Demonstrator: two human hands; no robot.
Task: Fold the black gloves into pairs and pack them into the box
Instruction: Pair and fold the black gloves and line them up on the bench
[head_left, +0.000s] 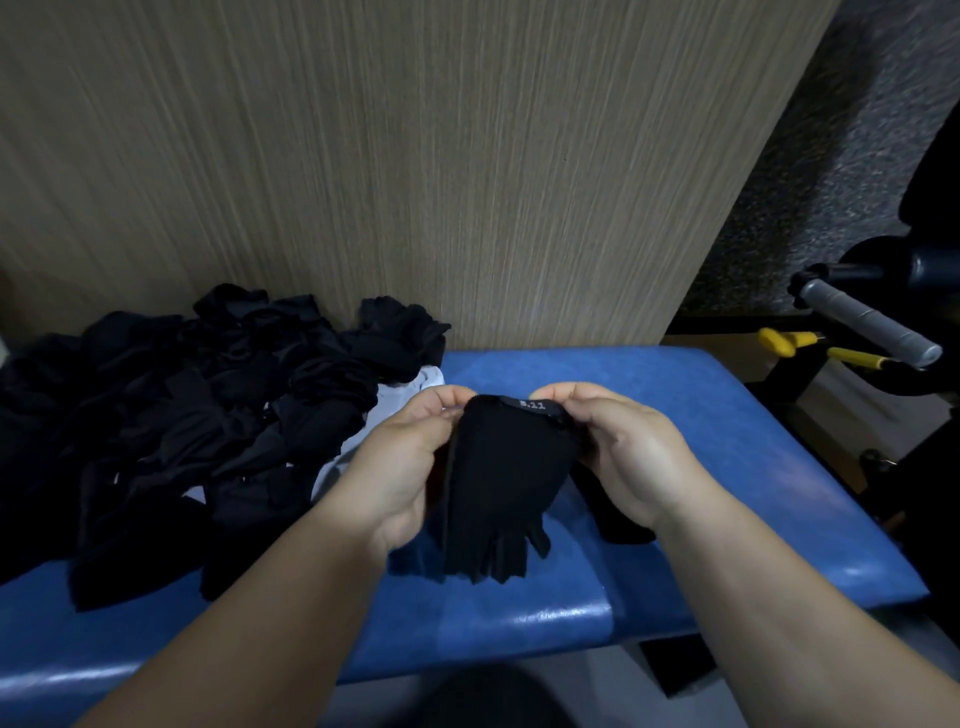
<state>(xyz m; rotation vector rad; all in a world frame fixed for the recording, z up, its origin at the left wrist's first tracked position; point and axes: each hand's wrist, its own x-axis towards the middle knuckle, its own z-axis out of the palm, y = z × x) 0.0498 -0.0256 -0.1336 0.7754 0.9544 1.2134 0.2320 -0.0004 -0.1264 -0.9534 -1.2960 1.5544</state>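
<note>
Left hand (400, 467) and right hand (628, 457) pinch the cuff end of a black glove (498, 483) at twelve o'clock; its length hangs toward six, over the blue bench (727, 467).

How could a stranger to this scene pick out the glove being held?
Look at the blue bench. Right of the black glove pile, the left hand and right hand pinch one glove by its cuff. Only it is held and shows a cuff label.
</note>
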